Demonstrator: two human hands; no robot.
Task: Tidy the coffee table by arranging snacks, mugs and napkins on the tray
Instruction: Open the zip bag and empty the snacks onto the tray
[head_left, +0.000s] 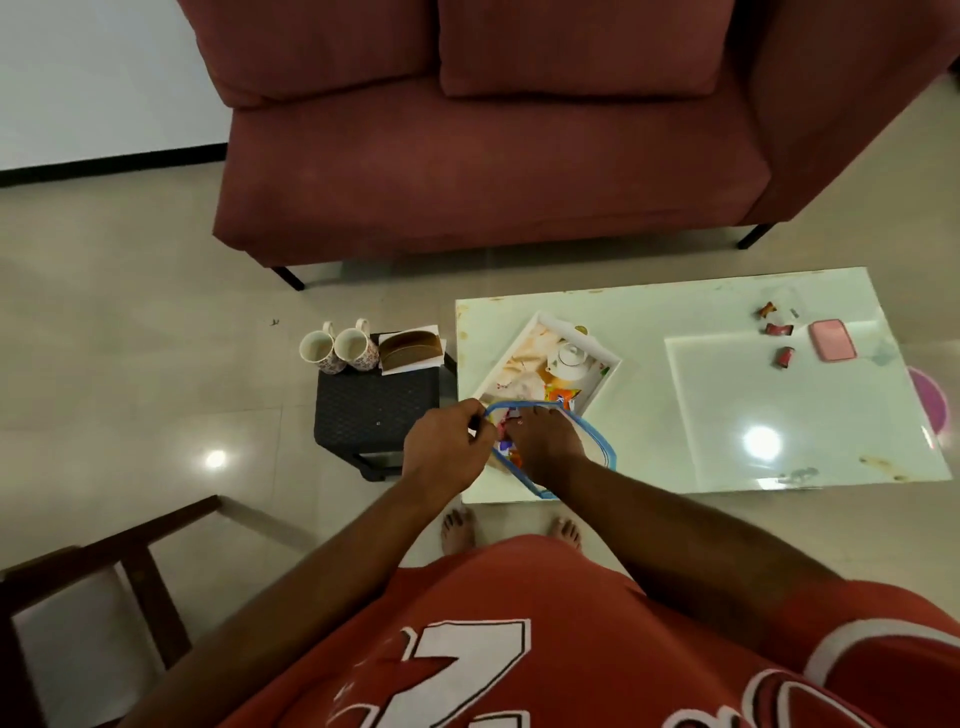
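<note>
A white tray (608, 358) lies at an angle on the left part of the glass coffee table (727, 415). A white lidded pot (570, 359) and an orange snack packet (563, 395) rest in it. Just in front of the tray, a clear zip bag with a blue rim (597, 441) holds colourful snack packets. My left hand (447, 447) pinches the bag's left rim. My right hand (545, 441) reaches inside the bag's opening; what its fingers hold is hidden. Two floral mugs (340, 348) and a brown napkin holder (410, 349) stand on a dark stool to the table's left.
Small red sweet wrappers (776, 330) and a pink box (832, 339) lie at the table's far right. A red sofa (493, 156) stands behind the table. A wooden chair (104, 566) is at my left. My bare feet are at the table's near edge.
</note>
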